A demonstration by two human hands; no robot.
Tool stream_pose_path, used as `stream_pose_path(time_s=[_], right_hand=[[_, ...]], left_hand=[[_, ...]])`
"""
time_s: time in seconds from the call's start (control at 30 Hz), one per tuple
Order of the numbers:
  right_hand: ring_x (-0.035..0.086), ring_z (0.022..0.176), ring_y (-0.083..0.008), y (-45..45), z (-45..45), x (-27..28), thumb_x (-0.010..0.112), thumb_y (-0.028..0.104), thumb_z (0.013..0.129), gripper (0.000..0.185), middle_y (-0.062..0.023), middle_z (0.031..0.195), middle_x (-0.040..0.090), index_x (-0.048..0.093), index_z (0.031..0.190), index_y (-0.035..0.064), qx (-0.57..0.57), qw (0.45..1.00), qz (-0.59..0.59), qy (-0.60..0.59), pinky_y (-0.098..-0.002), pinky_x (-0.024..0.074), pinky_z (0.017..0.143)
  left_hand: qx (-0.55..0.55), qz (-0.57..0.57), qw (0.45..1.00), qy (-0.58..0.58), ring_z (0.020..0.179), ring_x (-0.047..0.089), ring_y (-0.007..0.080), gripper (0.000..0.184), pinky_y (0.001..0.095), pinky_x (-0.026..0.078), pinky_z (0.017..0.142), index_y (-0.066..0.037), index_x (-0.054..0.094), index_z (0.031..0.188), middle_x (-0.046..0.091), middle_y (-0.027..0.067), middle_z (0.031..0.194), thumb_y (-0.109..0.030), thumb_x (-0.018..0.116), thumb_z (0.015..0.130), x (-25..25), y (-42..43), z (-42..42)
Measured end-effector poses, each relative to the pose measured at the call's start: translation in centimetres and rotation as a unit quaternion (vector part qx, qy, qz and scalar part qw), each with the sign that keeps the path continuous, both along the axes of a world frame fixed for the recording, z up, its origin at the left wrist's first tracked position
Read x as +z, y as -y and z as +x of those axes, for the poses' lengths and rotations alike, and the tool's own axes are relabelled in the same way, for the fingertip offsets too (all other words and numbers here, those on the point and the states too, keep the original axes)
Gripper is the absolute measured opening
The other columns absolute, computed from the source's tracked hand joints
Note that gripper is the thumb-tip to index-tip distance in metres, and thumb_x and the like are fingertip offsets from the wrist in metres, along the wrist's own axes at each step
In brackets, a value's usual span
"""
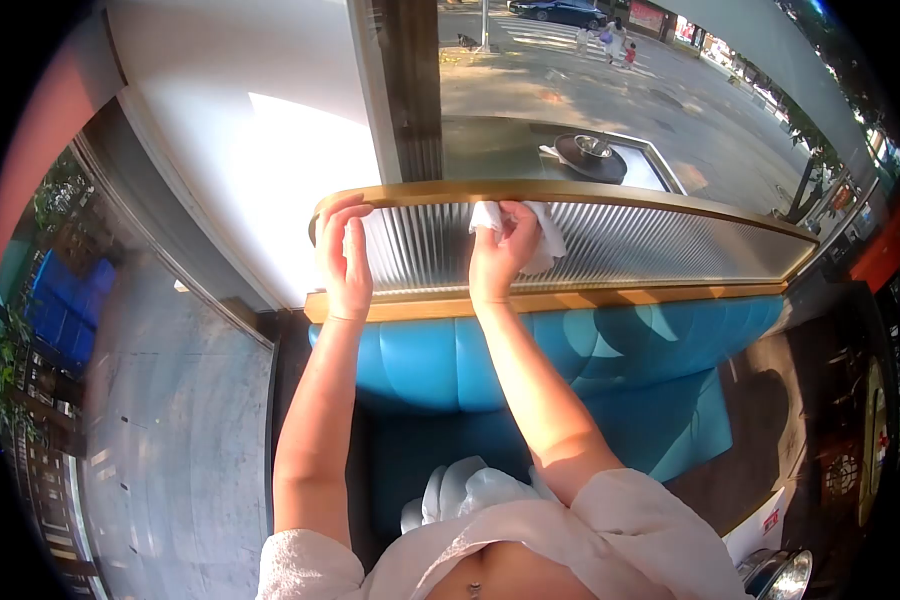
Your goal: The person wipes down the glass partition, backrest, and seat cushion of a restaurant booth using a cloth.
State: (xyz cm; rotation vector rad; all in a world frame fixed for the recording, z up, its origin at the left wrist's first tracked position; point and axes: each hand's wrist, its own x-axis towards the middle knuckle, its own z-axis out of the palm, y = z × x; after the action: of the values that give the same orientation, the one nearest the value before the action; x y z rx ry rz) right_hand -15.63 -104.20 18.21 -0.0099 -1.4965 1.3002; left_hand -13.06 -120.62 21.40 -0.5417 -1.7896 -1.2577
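Observation:
My right hand (503, 258) is closed on a white cloth (548, 245), whose loose part hangs to the right of the fingers. It presses against the ribbed glass panel (425, 245), just under the gold top rail (590, 192). At the panel's left end, my left hand (346, 262) is raised with its fingers extended near the curved corner of the frame. It holds nothing that I can see. A wooden ledge (580, 300) runs along the panel's bottom.
Below the panel is a blue padded bench (440, 355). A white wall (240, 130) stands at the left. Beyond the glass are a dark tray (600, 160) with a metal bowl (592, 147), and a street with people. Metal ware (785, 575) sits at the lower right.

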Motion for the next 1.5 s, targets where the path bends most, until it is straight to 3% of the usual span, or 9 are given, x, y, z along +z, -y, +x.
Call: stream_pose_path(time_s=[0.37, 0.47, 0.53, 0.57, 0.7, 0.8, 0.9, 1.17, 1.5], right_hand=[[0.057, 0.087, -0.0306, 14.1, -1.5, -1.2, 0.056, -0.001, 0.076, 0.030, -0.0127, 0.093, 0.058, 0.054, 0.105, 0.0061, 0.174, 0.956, 0.235, -0.021, -0.0412, 0.0453, 0.076], [0.059, 0.085, -0.0301, 12.3, -2.2, -4.5, 0.057, 0.007, 0.079, 0.027, -0.0115, 0.094, 0.060, 0.054, 0.106, 0.0076, 0.227, 0.912, 0.339, 0.032, -0.0408, 0.0465, 0.076], [0.059, 0.087, -0.0309, 10.3, -2.1, -13.9, 0.056, 0.012, 0.082, 0.025, -0.0118, 0.096, 0.061, 0.056, 0.106, 0.0086, 0.172, 0.860, 0.473, 0.084, -0.0406, 0.0472, 0.076], [0.059, 0.092, -0.0311, 9.6, -1.2, -12.7, 0.055, 0.015, 0.083, 0.024, -0.0121, 0.099, 0.062, 0.057, 0.106, 0.0088, 0.264, 0.812, 0.458, 0.247, -0.0403, 0.0478, 0.077], [0.058, 0.096, -0.0321, 9.3, -1.7, -13.9, 0.059, 0.008, 0.079, 0.027, -0.0134, 0.100, 0.062, 0.058, 0.106, 0.0091, 0.242, 0.838, 0.464, 0.156, -0.0407, 0.0470, 0.081], [0.051, 0.107, -0.0309, 8.1, -1.1, -7.7, 0.062, 0.004, 0.075, 0.037, -0.0122, 0.107, 0.057, 0.058, 0.112, 0.0098, 0.139, 0.867, 0.479, -0.002, -0.0447, 0.0401, 0.091], [0.055, 0.096, -0.0306, 4.9, -1.8, -1.3, 0.064, 0.005, 0.074, 0.037, -0.0117, 0.101, 0.057, 0.058, 0.110, 0.0102, 0.100, 0.892, 0.438, -0.051, -0.0414, 0.0443, 0.083], [0.056, 0.097, -0.0286, -0.5, 0.2, -12.2, 0.063, 0.006, 0.071, 0.027, -0.0093, 0.102, 0.056, 0.059, 0.098, 0.0095, 0.109, 0.844, 0.520, 0.077, -0.0407, 0.0459, 0.083], [0.056, 0.085, -0.0329, -4.1, -0.7, -1.6, 0.064, 0.003, 0.067, 0.029, -0.0120, 0.095, 0.056, 0.054, 0.095, 0.0055, -0.013, 0.931, 0.363, -0.041, -0.0409, 0.0459, 0.072]], left_hand=[[0.080, 0.034, 0.989, 0.121, 0.098, 0.054, 0.0247, 0.015, 0.0332, 0.041, 0.087, 0.000, 0.062, 0.088, 0.060, 0.0113, 0.101, -0.009, 0.050, 0.089, -8.3, 6.5, 4.9], [0.085, 0.042, 0.985, 0.144, 0.096, 0.055, 0.0246, 0.015, 0.0326, 0.042, 0.086, 0.000, 0.062, 0.087, 0.060, 0.0111, 0.099, -0.009, 0.050, 0.089, -9.2, 7.0, 5.2], [0.085, 0.050, 0.984, 0.150, 0.093, 0.056, 0.0248, 0.014, 0.0321, 0.043, 0.084, 0.000, 0.062, 0.087, 0.061, 0.0107, 0.097, -0.009, 0.051, 0.088, -10.0, 6.8, 4.8], [0.089, 0.045, 0.984, 0.146, 0.092, 0.056, 0.0246, 0.014, 0.0322, 0.043, 0.083, 0.000, 0.062, 0.087, 0.061, 0.0105, 0.097, -0.009, 0.052, 0.088, -10.1, 6.9, 4.8], [0.091, 0.013, 0.979, 0.184, 0.094, 0.055, 0.0204, 0.017, 0.0291, 0.042, 0.085, 0.002, 0.061, 0.087, 0.060, 0.0108, 0.098, -0.008, 0.048, 0.091, -11.3, 7.5, 6.1], [0.090, 0.024, 0.978, 0.185, 0.090, 0.056, 0.0172, 0.017, 0.0267, 0.042, 0.082, 0.001, 0.060, 0.087, 0.061, 0.0085, 0.095, -0.009, 0.048, 0.091, -11.7, 8.4, 5.9], [0.083, 0.053, 0.971, 0.216, 0.085, 0.056, 0.0160, 0.017, 0.0249, 0.042, 0.078, 0.001, 0.060, 0.089, 0.061, 0.0066, 0.092, -0.010, 0.048, 0.092, -12.2, 8.9, 5.9], [0.031, 0.020, 0.988, 0.150, 0.085, 0.059, 0.0222, 0.011, 0.0292, 0.046, 0.077, -0.001, 0.062, 0.086, 0.063, 0.0095, 0.090, -0.008, 0.054, 0.087, -6.9, 4.4, 3.9], [-0.020, -0.039, 0.995, 0.085, 0.083, 0.058, 0.0232, 0.010, 0.0298, 0.045, 0.076, 0.000, 0.061, 0.089, 0.061, 0.0109, 0.089, -0.005, 0.052, 0.087, -0.3, 1.6, 2.7]])
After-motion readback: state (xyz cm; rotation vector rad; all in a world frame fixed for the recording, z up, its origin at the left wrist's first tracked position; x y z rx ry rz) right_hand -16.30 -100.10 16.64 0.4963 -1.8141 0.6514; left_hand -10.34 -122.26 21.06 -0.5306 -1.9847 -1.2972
